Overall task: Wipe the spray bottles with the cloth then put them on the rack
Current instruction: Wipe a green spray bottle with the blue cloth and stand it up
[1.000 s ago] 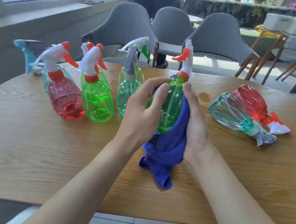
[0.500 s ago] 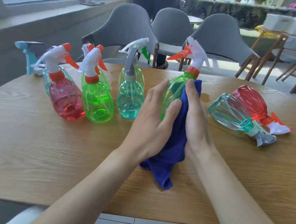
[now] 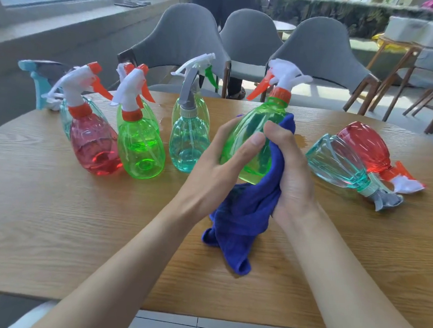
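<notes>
Tilted since half a second ago, the green spray bottle (image 3: 254, 123) now leans its neck to the right. My left hand (image 3: 217, 169), then flat-fingered against it, has wrapped round its body with the thumb across the front. I read this as a turn of the bottle to bring an unwiped face to the cloth. The wiping is mid-course and no placing has begun.

The wooden table (image 3: 53, 216) carries everything. Its near edge runs below my forearms, with broad bare wood on both sides of them. That is my freest room. Grey chairs (image 3: 183, 38) ring the far edge.

A row of upright bottles stands to the left: the red bottle (image 3: 93, 145), a green bottle (image 3: 140, 145) and a teal bottle (image 3: 188, 141), with more behind. The teal one is just beside my left knuckles, so a wide swing that way could topple it.

To the right, a teal bottle on its side (image 3: 338, 162) and a red bottle on its side (image 3: 365, 146) lie touching each other, near my right wrist.

The blue cloth (image 3: 242, 217) is bunched in my right hand (image 3: 291, 174). Its fingers curl round the cloth and press it to the bottle's right flank, while the tail trails onto the wood.

No rack is in view.
</notes>
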`<state>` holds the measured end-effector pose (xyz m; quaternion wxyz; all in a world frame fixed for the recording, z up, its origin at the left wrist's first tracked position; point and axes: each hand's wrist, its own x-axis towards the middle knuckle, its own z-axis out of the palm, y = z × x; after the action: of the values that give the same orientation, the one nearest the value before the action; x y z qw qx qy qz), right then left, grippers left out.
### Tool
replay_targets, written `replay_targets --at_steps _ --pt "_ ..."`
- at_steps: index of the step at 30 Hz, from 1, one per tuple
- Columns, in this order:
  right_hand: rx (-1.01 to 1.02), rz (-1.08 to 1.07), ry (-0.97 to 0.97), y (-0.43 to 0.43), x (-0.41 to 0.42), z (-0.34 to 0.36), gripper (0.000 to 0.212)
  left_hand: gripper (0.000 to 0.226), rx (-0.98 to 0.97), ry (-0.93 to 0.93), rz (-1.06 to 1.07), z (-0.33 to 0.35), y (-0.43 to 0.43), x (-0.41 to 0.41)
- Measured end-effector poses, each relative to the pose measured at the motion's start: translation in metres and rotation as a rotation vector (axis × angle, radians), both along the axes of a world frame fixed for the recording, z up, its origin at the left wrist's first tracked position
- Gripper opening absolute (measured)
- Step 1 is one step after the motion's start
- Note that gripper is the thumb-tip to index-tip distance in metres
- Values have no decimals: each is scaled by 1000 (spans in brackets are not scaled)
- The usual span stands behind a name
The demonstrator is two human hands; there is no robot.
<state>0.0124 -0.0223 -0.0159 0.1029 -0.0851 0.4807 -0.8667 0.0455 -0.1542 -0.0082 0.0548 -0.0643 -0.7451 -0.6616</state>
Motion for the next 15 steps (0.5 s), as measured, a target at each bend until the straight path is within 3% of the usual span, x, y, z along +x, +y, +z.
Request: replay_targets --at_steps 5,8,10,15 --pt "-94 -42 -94 1 -4 -7 25 77 -70 -57 -23 -2 3 1" --pt "-39 -35 -136 3 -6 -8 19 101 -190 -87 -1 -5 2 0" --pt "19 -38 -171 1 -5 -8 26 112 -278 -78 40 -5 0 -2" --pt "-88 -119 -265 1 -11 -10 26 121 -301 -102 1 -5 -1 -3"
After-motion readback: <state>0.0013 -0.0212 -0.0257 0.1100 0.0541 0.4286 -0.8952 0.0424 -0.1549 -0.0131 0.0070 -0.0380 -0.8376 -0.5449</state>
